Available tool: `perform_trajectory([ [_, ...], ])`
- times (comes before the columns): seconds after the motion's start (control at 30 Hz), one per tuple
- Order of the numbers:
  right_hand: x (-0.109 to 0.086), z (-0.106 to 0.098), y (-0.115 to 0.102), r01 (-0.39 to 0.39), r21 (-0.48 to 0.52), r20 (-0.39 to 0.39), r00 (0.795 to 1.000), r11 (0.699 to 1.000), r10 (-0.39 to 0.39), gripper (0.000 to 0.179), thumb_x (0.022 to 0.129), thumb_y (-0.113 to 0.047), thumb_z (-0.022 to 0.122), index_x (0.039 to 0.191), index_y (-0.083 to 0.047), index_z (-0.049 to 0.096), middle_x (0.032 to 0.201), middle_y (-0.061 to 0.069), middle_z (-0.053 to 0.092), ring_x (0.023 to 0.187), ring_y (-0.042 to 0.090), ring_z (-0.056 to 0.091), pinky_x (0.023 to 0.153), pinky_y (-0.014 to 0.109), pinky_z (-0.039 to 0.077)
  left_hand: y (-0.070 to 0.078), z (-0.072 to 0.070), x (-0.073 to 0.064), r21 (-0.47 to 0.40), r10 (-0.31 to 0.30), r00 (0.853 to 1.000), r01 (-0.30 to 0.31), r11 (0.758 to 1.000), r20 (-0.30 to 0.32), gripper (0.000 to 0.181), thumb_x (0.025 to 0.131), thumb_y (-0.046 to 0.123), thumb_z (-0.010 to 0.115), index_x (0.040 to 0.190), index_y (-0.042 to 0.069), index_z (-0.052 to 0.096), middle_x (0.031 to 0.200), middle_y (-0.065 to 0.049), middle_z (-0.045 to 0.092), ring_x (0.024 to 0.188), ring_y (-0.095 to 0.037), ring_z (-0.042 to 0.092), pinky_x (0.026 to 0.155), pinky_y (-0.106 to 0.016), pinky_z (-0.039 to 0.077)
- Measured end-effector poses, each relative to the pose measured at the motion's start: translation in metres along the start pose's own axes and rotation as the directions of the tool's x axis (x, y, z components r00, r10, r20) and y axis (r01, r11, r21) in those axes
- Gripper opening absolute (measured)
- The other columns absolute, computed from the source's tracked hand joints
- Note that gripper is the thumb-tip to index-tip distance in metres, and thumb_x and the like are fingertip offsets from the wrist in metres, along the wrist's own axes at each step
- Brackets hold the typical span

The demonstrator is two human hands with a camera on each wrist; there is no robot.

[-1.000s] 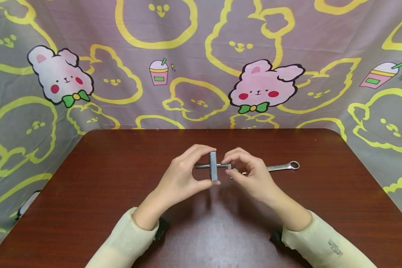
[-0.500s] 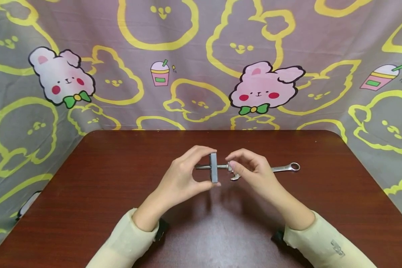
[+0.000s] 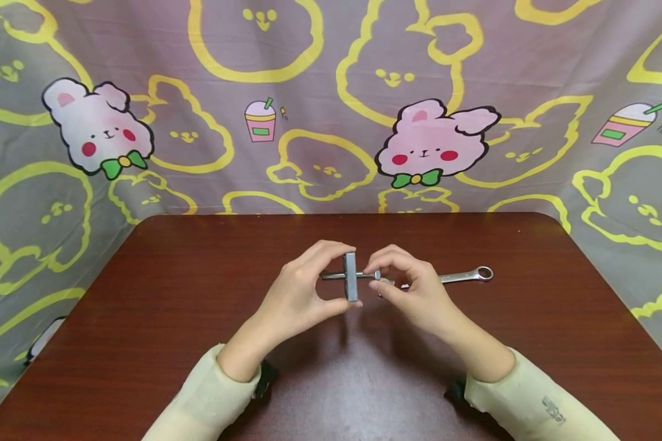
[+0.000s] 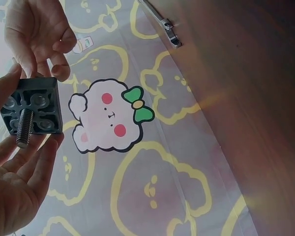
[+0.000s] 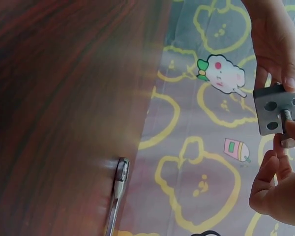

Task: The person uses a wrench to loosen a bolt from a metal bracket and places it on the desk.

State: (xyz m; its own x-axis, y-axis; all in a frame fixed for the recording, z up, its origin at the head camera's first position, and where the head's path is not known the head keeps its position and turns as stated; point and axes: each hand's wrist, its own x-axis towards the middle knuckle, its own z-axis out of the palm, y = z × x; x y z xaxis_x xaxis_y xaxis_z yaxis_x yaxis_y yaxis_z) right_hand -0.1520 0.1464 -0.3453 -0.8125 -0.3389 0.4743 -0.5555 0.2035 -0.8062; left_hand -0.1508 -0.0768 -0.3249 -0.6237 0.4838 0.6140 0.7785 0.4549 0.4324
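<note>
My left hand (image 3: 298, 288) grips a small square grey block (image 3: 351, 277) by opposite edges, thumb below and fingers above, holding it over the table. A long threaded bolt (image 3: 333, 276) passes through the block's middle. In the left wrist view its threaded end (image 4: 23, 129) sticks out from a ribbed face with several round holes. The right hand (image 3: 416, 282) pinches the bolt close to its hex head (image 3: 377, 275) with thumb and fingertips. From the right wrist, the head (image 5: 288, 143) shows beside the thumb, and the block's face (image 5: 261, 105) is smooth with round holes.
A silver combination wrench (image 3: 469, 276) lies on the dark reddish-brown table (image 3: 171, 318) behind the right hand, which hides part of it; its ring end points right. A printed cloth (image 3: 320, 92) with cartoon animals hangs along the table's back and sides.
Half a second ago the right hand was slightly farther right, its thumb higher at the bolt head; its fingertips are back around the bolt. The left hand and block stay nearly still.
</note>
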Motion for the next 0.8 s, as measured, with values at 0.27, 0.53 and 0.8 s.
perform_trajectory([
  [0.27, 0.001, -0.005, -0.001, 0.011, 0.021, 0.028, 1.000, 1.000, -0.011, 0.022, 0.085, 0.004, 0.073, 0.101, -0.010, 0.069, 0.102, -0.001, 0.065, 0.086, 0.011, 0.064, 0.058, 0.025, 0.052, 0.001, -0.002, 0.000, -0.003, 0.005, 1.000, -0.005, 1.000, -0.003, 0.071, 0.068, 0.025, 0.092, 0.129, 0.011, 0.058, 0.120, 0.002, 0.063, 0.107, -0.008, 0.063, 0.087, -0.023, 0.057],
  [0.53, 0.002, -0.013, -0.003, -0.115, 0.084, 0.050, 0.993, 0.990, 0.111, 0.013, 0.095, -0.003, 0.062, 0.107, -0.003, 0.068, 0.099, -0.008, 0.068, 0.081, 0.008, 0.066, 0.067, 0.025, 0.056, 0.002, -0.002, 0.000, -0.001, 0.013, 1.000, -0.013, 1.000, -0.010, 0.071, 0.068, 0.026, 0.092, 0.128, 0.011, 0.058, 0.121, 0.001, 0.064, 0.107, -0.009, 0.062, 0.086, -0.023, 0.056],
  [0.8, 0.002, -0.006, 0.000, -0.176, 0.193, 0.077, 0.983, 0.965, 0.164, 0.021, 0.102, -0.009, 0.053, 0.105, 0.008, 0.064, 0.070, 0.006, 0.065, 0.064, 0.024, 0.064, 0.061, 0.032, 0.056, 0.003, -0.001, 0.000, -0.006, 0.018, 1.000, -0.018, 1.000, 0.000, 0.070, 0.068, 0.027, 0.092, 0.128, 0.010, 0.058, 0.121, 0.001, 0.063, 0.108, -0.009, 0.062, 0.086, -0.024, 0.056],
])
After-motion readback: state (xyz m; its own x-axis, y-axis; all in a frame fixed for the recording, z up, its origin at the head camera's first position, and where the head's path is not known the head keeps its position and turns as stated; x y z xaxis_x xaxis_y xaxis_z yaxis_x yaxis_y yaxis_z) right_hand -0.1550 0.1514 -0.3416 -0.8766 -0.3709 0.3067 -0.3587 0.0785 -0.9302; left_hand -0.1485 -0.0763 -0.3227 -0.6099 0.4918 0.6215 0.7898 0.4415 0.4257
